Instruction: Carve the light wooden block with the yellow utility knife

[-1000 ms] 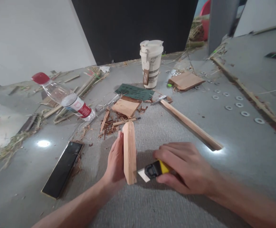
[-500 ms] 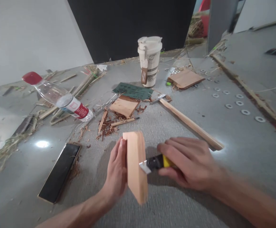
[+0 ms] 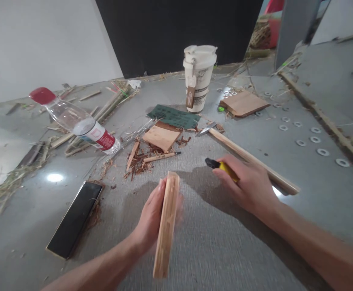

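My left hand point(image 3: 152, 214) is closed around a pale wooden block point(image 3: 167, 230), whose rough narrow edge faces up toward me. The block tilts, its near end low in front of me. Off to the right, my right hand point(image 3: 249, 182) grips a yellow and black utility knife point(image 3: 226, 169), apart from the block; its blade does not show clearly. Just beyond the hands lie a pencil point(image 3: 161, 157), brown wood shavings point(image 3: 134, 163) and another flat wood piece point(image 3: 161, 136). A long-handled hammer point(image 3: 255, 161) lies behind my right hand.
A black phone point(image 3: 75, 220) lies at left, near a tipped plastic bottle point(image 3: 82, 123) with a red cap. A lidded white cup point(image 3: 199, 79) stands at the back beside green sandpaper point(image 3: 174, 116). Another wood piece point(image 3: 246, 103) and several metal washers point(image 3: 315, 140) lie at right.
My left hand has turned the block so its narrow edge faces me. My right hand has drawn the knife off the block, away to the right and farther forward. The view has shifted slightly.
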Demonstrator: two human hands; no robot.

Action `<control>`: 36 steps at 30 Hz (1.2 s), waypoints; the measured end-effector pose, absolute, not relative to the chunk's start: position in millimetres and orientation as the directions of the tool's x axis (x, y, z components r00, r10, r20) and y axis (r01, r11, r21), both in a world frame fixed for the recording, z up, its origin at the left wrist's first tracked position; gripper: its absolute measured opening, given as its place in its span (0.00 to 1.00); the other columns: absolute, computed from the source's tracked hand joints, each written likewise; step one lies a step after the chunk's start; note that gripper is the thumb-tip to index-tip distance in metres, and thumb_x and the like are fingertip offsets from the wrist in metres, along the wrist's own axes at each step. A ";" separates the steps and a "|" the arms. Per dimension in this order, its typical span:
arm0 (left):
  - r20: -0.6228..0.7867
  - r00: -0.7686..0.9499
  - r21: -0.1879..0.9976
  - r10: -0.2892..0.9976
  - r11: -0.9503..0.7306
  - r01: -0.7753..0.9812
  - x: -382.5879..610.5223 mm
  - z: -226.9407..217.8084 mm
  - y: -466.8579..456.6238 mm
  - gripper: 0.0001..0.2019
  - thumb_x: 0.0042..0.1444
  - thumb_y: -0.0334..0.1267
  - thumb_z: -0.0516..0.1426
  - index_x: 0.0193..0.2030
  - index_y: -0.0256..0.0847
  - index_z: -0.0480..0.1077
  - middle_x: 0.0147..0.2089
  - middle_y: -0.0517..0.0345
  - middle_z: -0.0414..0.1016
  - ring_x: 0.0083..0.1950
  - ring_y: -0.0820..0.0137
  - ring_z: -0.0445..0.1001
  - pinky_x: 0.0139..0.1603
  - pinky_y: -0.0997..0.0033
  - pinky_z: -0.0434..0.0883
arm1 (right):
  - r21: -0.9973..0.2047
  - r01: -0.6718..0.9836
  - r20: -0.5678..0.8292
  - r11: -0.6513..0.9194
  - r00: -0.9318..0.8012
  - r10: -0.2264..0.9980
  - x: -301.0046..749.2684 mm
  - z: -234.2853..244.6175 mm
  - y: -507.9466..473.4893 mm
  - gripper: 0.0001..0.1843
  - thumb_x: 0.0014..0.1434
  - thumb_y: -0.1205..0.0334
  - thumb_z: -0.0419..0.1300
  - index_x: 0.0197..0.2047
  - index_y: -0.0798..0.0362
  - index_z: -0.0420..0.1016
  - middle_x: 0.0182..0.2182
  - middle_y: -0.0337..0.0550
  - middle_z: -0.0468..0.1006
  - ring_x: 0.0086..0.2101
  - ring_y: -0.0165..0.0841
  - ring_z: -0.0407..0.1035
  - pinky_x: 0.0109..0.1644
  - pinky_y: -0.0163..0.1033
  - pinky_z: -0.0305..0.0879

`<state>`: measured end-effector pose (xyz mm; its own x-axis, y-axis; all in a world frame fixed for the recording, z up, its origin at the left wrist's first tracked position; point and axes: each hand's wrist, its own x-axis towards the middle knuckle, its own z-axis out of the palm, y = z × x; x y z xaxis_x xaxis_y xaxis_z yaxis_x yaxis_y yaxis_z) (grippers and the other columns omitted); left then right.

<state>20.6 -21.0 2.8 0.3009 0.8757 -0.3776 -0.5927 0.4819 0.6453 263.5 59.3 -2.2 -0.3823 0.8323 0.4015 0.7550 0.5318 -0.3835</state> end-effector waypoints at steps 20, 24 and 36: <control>-0.217 0.464 0.392 0.859 0.512 -0.764 9.1 17.1 -13.0 0.34 0.66 0.56 0.56 0.70 0.32 0.68 0.66 0.34 0.77 0.63 0.47 0.78 0.63 0.41 0.76 | -0.539 0.710 0.351 0.452 -0.299 0.888 264.8 2.5 55.0 0.17 0.75 0.45 0.54 0.43 0.48 0.74 0.26 0.37 0.77 0.28 0.35 0.71 0.35 0.41 0.59; -0.199 0.500 0.389 0.843 0.536 -0.749 8.7 13.5 -16.6 0.39 0.68 0.64 0.55 0.69 0.29 0.69 0.64 0.32 0.78 0.60 0.53 0.79 0.60 0.51 0.78 | -0.549 0.707 0.353 0.446 -0.288 0.890 263.6 2.9 55.6 0.16 0.74 0.46 0.55 0.43 0.49 0.74 0.25 0.36 0.75 0.27 0.34 0.69 0.35 0.40 0.59; -0.209 0.450 0.449 0.868 0.494 -0.744 6.2 12.5 -13.5 0.47 0.66 0.74 0.47 0.68 0.30 0.71 0.59 0.34 0.81 0.55 0.54 0.81 0.58 0.53 0.79 | -0.532 0.697 0.349 0.481 -0.337 0.875 264.7 4.6 55.6 0.17 0.74 0.46 0.54 0.43 0.49 0.75 0.26 0.37 0.78 0.27 0.34 0.70 0.35 0.40 0.60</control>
